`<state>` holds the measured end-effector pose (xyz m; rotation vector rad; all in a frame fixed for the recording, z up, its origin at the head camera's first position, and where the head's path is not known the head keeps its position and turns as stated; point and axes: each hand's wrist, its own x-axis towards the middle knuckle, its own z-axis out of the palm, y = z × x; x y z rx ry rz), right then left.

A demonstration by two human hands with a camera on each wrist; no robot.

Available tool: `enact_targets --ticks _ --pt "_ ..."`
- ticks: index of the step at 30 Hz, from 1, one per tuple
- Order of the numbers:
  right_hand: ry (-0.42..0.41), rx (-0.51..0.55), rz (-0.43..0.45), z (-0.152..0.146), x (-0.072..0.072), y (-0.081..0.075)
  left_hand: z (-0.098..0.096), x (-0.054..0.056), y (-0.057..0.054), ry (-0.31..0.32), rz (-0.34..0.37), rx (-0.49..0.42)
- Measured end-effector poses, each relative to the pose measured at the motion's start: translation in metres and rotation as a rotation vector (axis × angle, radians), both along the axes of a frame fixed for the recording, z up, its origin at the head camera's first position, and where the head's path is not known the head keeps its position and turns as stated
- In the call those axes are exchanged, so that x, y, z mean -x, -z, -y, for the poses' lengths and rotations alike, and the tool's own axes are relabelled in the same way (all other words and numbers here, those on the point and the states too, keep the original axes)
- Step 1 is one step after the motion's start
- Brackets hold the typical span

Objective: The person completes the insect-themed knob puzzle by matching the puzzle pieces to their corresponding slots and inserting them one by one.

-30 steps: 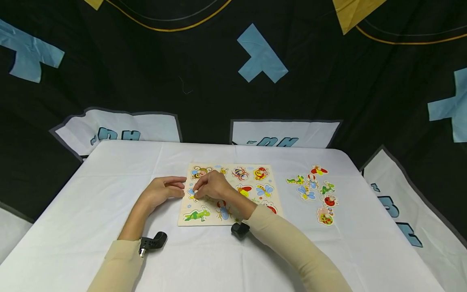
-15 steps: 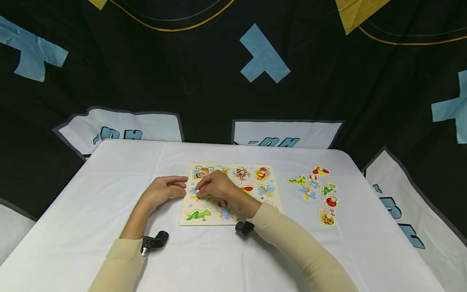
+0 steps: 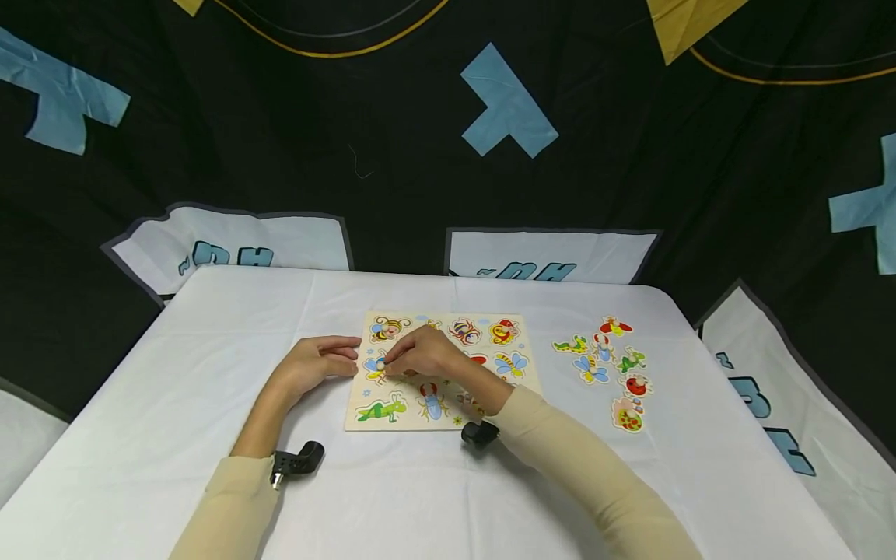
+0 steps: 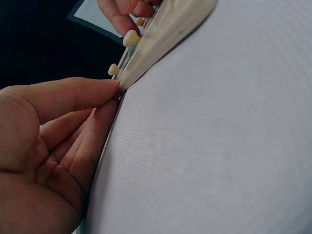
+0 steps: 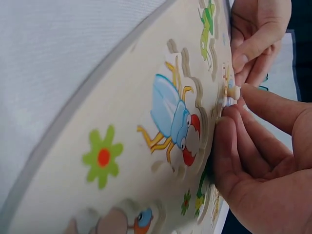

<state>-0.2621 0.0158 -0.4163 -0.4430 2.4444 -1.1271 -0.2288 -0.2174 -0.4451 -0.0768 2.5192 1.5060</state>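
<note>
A wooden insect puzzle board [image 3: 355, 389] lies flat on the table. My left hand [image 3: 315, 369] rests at its left edge; in the left wrist view extended fingers [image 4: 95, 92] touch that edge. My right hand [image 3: 430, 354] is over the board's left-middle part, fingertips just right of a blue-winged fly piece [image 3: 376, 367]. Its knob [image 5: 234, 92] shows at a right fingertip in the right wrist view, and the knob [image 4: 130, 38] is uncovered in the left wrist view, a fingertip behind it. The right hand hides the board's centre.
Several loose insect pieces, among them a ladybug piece [image 3: 637, 385], a caterpillar piece [image 3: 570, 344] and a blue-winged bee piece [image 3: 589, 369], lie right of the board. A white cloth [image 3: 392, 498] covers the table. Dark fabric [image 3: 392, 187] hangs behind.
My right hand has drawn slightly right, off the fly piece's knob, so more of the piece shows. The left hand stays at the board's edge.
</note>
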Motion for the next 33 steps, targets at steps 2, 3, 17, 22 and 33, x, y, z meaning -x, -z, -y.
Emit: enact_targets --ticks 2,3,17,22,33 --pt "0.013 0.001 -0.005 -0.003 0.000 0.000 -0.001 0.000 0.001 0.003 -0.006 -0.002" --pt "0.022 0.004 -0.010 -0.006 0.000 -0.001 -0.001 0.000 0.001 0.003 -0.007 -0.004" --pt "0.139 0.065 -0.036 -0.039 0.005 -0.008 0.000 0.000 0.001 -0.007 -0.010 -0.018" --pt "0.171 0.039 -0.031 -0.052 0.007 -0.012 0.000 0.000 0.001 -0.007 -0.012 -0.015" --pt "0.280 0.035 -0.025 -0.099 0.014 -0.020 -0.002 0.000 0.002 -0.008 -0.003 -0.010"
